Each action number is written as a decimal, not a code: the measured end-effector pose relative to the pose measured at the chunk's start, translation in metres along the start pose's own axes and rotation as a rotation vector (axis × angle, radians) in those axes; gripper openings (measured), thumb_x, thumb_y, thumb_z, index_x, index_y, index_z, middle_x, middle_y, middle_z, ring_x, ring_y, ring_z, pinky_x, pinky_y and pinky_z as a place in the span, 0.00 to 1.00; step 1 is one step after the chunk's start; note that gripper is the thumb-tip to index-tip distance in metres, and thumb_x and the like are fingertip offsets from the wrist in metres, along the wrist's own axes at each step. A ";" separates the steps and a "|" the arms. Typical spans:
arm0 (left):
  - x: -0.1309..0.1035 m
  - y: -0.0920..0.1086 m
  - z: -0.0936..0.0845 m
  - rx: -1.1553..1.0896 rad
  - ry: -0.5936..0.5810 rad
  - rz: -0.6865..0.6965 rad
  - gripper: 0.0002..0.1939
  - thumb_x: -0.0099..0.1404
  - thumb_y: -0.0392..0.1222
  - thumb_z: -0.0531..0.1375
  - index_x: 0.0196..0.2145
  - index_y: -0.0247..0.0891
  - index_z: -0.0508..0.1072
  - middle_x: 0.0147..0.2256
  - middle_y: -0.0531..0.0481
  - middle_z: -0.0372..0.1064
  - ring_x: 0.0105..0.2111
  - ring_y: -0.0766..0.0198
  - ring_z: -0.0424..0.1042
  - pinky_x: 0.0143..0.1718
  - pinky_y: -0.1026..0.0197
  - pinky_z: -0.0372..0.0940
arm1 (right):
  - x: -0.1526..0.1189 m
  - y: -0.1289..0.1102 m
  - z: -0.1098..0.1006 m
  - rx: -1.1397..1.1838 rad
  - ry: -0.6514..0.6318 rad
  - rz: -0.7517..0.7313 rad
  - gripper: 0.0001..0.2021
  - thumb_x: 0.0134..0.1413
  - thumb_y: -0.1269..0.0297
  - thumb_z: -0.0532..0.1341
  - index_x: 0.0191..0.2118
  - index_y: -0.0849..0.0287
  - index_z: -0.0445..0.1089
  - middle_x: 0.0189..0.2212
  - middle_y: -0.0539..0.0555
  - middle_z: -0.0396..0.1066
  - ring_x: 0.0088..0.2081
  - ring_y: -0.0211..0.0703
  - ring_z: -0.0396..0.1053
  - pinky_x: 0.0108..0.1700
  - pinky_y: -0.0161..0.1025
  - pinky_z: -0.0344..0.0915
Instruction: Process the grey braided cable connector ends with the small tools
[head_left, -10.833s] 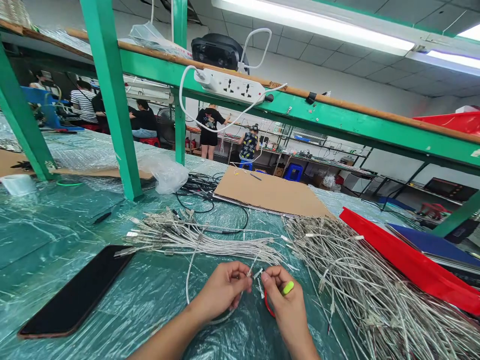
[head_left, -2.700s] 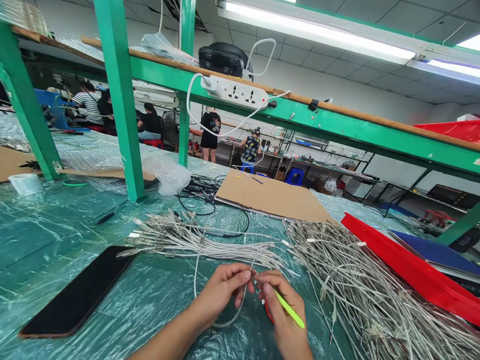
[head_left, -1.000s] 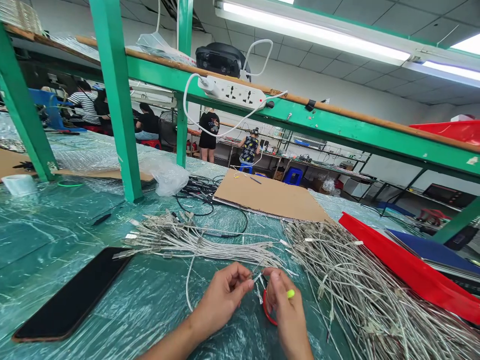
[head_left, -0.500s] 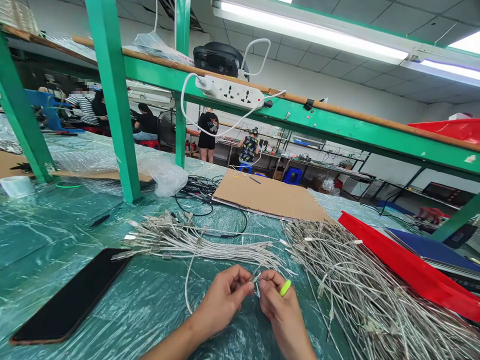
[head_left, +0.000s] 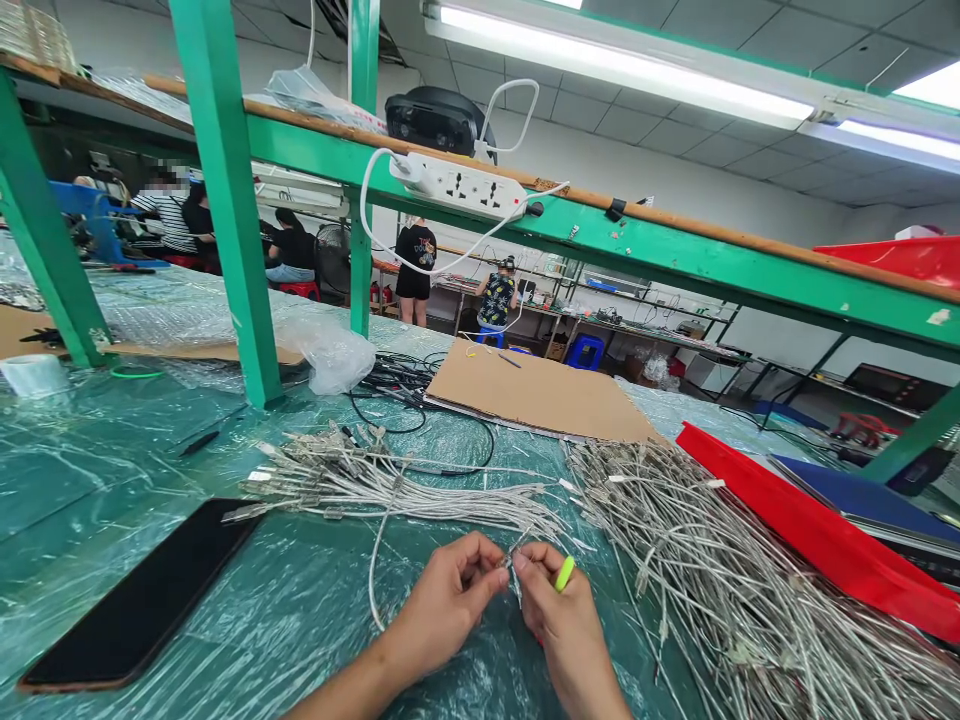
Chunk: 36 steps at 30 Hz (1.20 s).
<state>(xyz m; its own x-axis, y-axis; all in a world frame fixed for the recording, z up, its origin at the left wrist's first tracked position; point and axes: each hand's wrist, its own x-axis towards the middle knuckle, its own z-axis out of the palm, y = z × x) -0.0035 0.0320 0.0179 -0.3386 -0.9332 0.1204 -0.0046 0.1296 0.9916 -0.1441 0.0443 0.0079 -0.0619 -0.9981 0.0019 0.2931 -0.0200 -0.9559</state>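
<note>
My left hand (head_left: 448, 598) pinches the end of a white cable (head_left: 374, 570), which loops out from under the left wrist toward the bundle. Opposite it, fingertips nearly touching, my right hand (head_left: 559, 612) is closed on a tool with a yellow-green handle end (head_left: 565, 573); most of the tool is hidden by the palm. The small part between the fingertips is too fine to make out. Just beyond both hands lies a tied bundle of white cables (head_left: 420, 495). A large heap of grey-white cables (head_left: 720, 560) spreads to the right.
A black phone (head_left: 139, 600) lies at the left. Behind the bundle are black cables (head_left: 405, 375) and a cardboard sheet (head_left: 540, 390). A red tray (head_left: 810, 530) borders the heap. A green frame (head_left: 229, 200) carries a power strip (head_left: 461, 187). Several people are in the background.
My right hand has turned slightly, and the yellow-green handle end has shifted a little left and up. My left hand stays nearly in place.
</note>
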 end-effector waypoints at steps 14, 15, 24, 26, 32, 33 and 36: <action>-0.002 0.005 -0.002 -0.069 -0.051 0.012 0.18 0.62 0.54 0.60 0.34 0.33 0.69 0.23 0.56 0.59 0.19 0.72 0.57 0.20 0.68 0.57 | -0.002 0.003 -0.005 0.202 -0.194 -0.050 0.14 0.48 0.56 0.70 0.31 0.59 0.68 0.16 0.39 0.47 0.17 0.26 0.39 0.18 0.28 0.39; -0.002 0.005 -0.001 -0.072 -0.047 0.004 0.18 0.62 0.54 0.60 0.34 0.33 0.69 0.23 0.56 0.59 0.19 0.72 0.56 0.20 0.68 0.57 | -0.001 0.004 -0.006 0.198 -0.209 -0.055 0.14 0.48 0.56 0.70 0.31 0.59 0.68 0.16 0.39 0.47 0.17 0.26 0.40 0.19 0.28 0.38; -0.001 0.003 0.000 -0.058 0.017 -0.018 0.17 0.61 0.54 0.60 0.33 0.34 0.69 0.22 0.57 0.59 0.18 0.71 0.56 0.19 0.68 0.55 | -0.007 -0.001 -0.009 0.206 -0.318 -0.026 0.14 0.51 0.57 0.68 0.30 0.60 0.66 0.19 0.41 0.51 0.20 0.28 0.43 0.21 0.30 0.42; -0.001 0.002 0.000 -0.039 0.018 -0.013 0.16 0.62 0.52 0.60 0.33 0.34 0.69 0.22 0.57 0.59 0.18 0.71 0.56 0.19 0.68 0.54 | -0.006 -0.002 -0.008 0.181 -0.302 -0.017 0.15 0.48 0.55 0.69 0.30 0.60 0.65 0.19 0.41 0.51 0.19 0.28 0.43 0.21 0.30 0.42; -0.002 0.001 0.000 0.099 0.152 0.043 0.11 0.63 0.47 0.59 0.33 0.35 0.71 0.25 0.53 0.64 0.22 0.68 0.59 0.21 0.68 0.54 | 0.001 0.002 -0.008 0.042 -0.052 -0.022 0.19 0.48 0.51 0.68 0.27 0.59 0.62 0.15 0.38 0.43 0.16 0.27 0.37 0.18 0.29 0.38; -0.001 0.001 -0.001 0.114 0.164 0.047 0.11 0.63 0.47 0.58 0.33 0.35 0.71 0.25 0.53 0.64 0.22 0.68 0.59 0.21 0.68 0.53 | 0.000 0.001 -0.007 0.045 -0.055 -0.031 0.18 0.49 0.51 0.68 0.28 0.59 0.63 0.15 0.38 0.44 0.16 0.27 0.38 0.18 0.29 0.38; 0.003 -0.003 -0.006 0.136 0.220 0.027 0.12 0.63 0.48 0.58 0.31 0.35 0.71 0.24 0.53 0.65 0.21 0.67 0.60 0.21 0.67 0.54 | -0.008 -0.003 -0.005 0.083 -0.160 -0.064 0.18 0.45 0.53 0.70 0.27 0.60 0.64 0.17 0.40 0.49 0.18 0.27 0.42 0.20 0.29 0.41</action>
<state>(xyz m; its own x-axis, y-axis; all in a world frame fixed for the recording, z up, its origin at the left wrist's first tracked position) 0.0009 0.0267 0.0158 -0.1281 -0.9772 0.1694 -0.1303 0.1859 0.9739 -0.1490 0.0528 0.0098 0.0674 -0.9910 0.1152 0.3715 -0.0823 -0.9248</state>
